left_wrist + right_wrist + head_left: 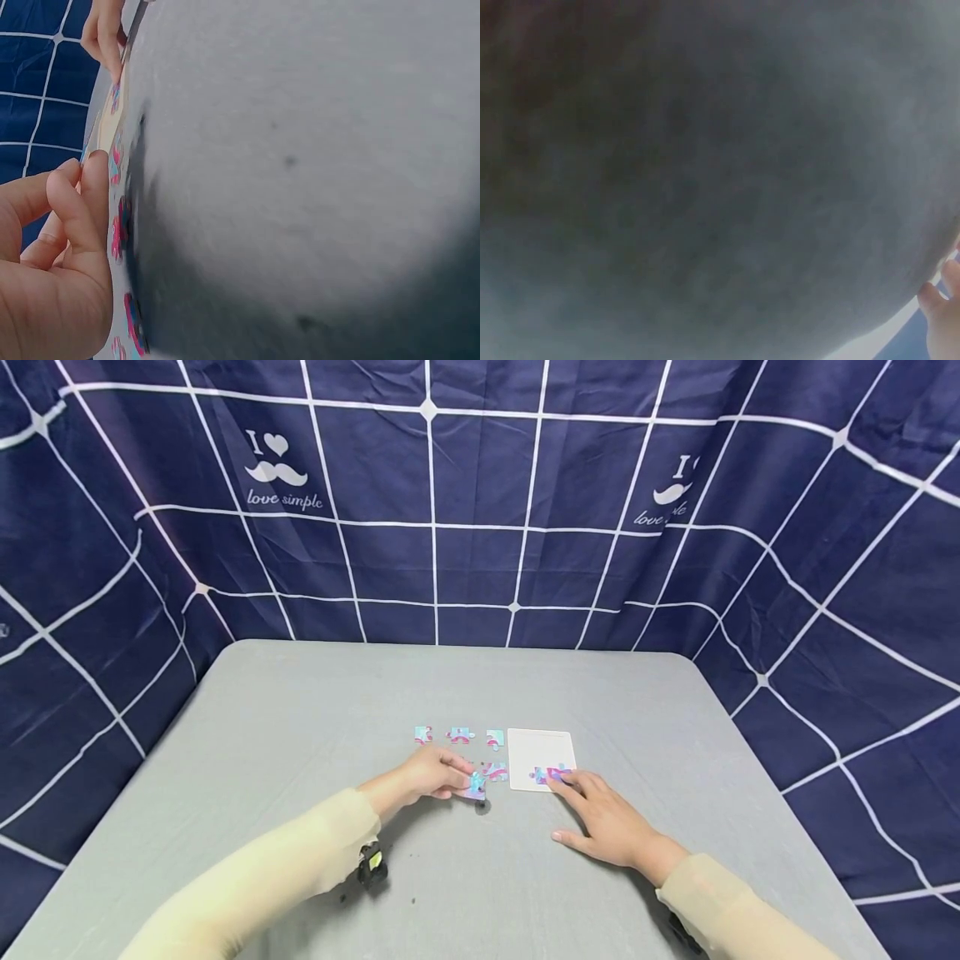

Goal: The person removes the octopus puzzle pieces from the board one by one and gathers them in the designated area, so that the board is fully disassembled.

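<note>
My left hand (431, 772) pinches a blue and purple jigsaw piece (476, 787) just left of a white square puzzle tray (542, 748). In the left wrist view the same hand's fingers (79, 214) are bent, and the piece is mostly hidden. Joined purple and blue pieces (541, 775) lie along the tray's lower right part. Extended fingertips of my right hand (611, 822) touch them, the thumb spread away over the table. Between the held piece and the tray lies a pink and blue piece (495, 771).
Loose jigsaw pieces lie in a row behind my left hand: a left one (423, 734), a middle one (460, 735) and a right one (495, 738) by the tray's edge. The grey table (337, 685) meets a dark blue curtain (480, 560) at the back.
</note>
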The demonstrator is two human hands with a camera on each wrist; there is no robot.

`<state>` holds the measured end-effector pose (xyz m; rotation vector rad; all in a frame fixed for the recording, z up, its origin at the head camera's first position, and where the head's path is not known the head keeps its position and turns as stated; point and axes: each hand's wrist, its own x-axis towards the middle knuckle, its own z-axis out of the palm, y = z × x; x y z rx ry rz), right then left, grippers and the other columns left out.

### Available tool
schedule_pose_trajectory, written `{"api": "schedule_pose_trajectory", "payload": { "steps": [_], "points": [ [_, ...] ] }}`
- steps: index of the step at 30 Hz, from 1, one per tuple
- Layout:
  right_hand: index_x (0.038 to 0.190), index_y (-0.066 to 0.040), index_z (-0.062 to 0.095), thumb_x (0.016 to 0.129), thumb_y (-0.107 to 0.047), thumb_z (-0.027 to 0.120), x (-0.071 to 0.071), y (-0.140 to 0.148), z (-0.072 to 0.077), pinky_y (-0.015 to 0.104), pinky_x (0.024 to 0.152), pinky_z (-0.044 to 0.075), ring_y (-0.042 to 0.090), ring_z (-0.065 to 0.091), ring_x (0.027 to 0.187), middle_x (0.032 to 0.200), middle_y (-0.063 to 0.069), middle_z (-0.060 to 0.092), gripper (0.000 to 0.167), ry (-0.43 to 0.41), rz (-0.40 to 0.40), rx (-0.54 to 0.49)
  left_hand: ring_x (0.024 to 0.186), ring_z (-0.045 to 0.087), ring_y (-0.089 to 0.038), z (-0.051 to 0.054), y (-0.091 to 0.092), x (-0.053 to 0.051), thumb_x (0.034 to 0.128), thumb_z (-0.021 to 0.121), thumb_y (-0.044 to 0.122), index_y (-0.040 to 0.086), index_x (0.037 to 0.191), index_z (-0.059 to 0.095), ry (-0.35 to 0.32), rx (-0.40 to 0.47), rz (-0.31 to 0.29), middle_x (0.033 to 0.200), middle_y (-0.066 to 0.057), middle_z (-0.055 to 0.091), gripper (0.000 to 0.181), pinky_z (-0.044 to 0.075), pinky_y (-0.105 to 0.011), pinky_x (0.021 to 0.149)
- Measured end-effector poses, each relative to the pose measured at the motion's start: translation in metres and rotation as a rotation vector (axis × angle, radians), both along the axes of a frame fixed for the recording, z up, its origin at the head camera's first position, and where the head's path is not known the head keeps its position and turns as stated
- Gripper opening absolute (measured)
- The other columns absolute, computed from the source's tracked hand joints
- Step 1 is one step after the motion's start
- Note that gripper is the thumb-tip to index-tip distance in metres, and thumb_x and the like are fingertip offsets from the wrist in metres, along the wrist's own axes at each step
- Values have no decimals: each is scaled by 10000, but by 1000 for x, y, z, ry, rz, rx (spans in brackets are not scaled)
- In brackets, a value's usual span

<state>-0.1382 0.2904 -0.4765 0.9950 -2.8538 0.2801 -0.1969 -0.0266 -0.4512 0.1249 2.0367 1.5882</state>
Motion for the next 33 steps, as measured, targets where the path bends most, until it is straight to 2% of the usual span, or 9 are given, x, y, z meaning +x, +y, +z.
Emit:
{"api": "schedule_pose_trajectory", "payload": {
  "steps": [9, 16, 24, 33],
  "points": [
    [1421, -87, 442, 847, -529, 653, 0, 0, -3, 494, 988, 411, 328, 412, 1227, 1326, 168, 447, 754, 10, 4, -8, 694, 672, -127, 0, -24, 14, 842, 686, -9, -30, 1060, 690, 7, -33, -9, 839, -86, 709, 220, 502, -168, 511],
    [1418, -86, 446, 847, -532, 651, 0, 1, -5, 496, 989, 410, 327, 411, 1229, 1329, 168, 446, 753, 11, 0, -12, 685, 664, -113, -7, -47, 22, 840, 683, -13, -52, 1056, 679, 7, -30, 5, 847, -81, 706, 220, 495, -168, 504],
    [1427, -94, 435, 851, -537, 643, 1, 2, -6, 498, 988, 410, 327, 407, 1234, 1334, 165, 443, 755, 8, -2, -6, 684, 655, -123, -9, -65, 26, 835, 689, -17, -41, 1053, 684, 8, -46, 43, 817, -72, 701, 220, 505, -189, 517],
    [1428, -102, 434, 854, -546, 635, 0, 2, -5, 493, 998, 403, 323, 403, 1239, 1341, 153, 436, 753, -2, -9, 2, 664, 644, -117, -10, -71, 27, 829, 693, -31, -61, 1048, 672, -8, -42, 79, 805, -71, 695, 222, 527, -201, 531]
  ]
}}
